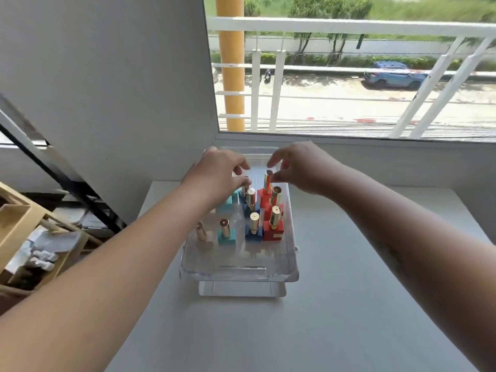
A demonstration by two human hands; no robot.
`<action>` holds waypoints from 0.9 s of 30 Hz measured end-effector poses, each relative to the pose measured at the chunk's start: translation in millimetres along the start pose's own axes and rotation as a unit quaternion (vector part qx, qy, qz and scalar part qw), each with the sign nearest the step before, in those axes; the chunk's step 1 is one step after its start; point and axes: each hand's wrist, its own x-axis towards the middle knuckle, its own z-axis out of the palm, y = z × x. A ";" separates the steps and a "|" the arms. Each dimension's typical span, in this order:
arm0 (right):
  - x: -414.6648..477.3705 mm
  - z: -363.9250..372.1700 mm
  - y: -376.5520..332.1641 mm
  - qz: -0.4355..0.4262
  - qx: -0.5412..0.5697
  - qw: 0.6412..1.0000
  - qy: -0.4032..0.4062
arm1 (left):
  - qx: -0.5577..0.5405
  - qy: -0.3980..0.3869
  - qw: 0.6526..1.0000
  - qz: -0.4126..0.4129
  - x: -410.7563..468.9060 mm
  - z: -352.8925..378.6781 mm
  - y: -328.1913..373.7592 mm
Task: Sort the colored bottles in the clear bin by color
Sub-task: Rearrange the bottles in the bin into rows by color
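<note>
A clear bin (239, 267) stands on the white table and holds small square bottles with gold caps. Red bottles (273, 232) line the right side, blue bottles (253, 234) stand beside them, and teal bottles (226, 237) are further left. A clear or pale bottle (201, 233) leans at the left. My left hand (214, 178) reaches over the far left part, its fingertips at the gold cap of a far blue bottle (244, 190). My right hand (300, 167) pinches the gold cap of the farthest red bottle (267, 181).
The white table (322, 304) runs to a wall and a window sill just behind the bin. Wooden boxes with clutter (32, 242) sit low on the left, beside a dark stair rail. A white lid or tray (241, 289) lies under the bin's near edge.
</note>
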 end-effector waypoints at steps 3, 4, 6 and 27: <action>9.9 6.0 3.5 -0.028 -0.004 0.999 -0.020 | 0.004 -0.017 1.000 -0.009 9.6 5.0 -4.4; 12.7 7.5 5.3 -0.037 -0.005 0.999 -0.022 | 0.007 -0.022 1.000 -0.006 12.7 6.7 -6.3; 19.1 9.3 9.2 -0.044 0.000 0.999 -0.026 | 0.018 -0.031 0.999 0.011 19.6 8.0 -8.8; 87.8 1.7 31.3 0.029 -0.013 0.999 0.027 | 0.000 0.004 1.000 0.005 103.9 20.2 -5.0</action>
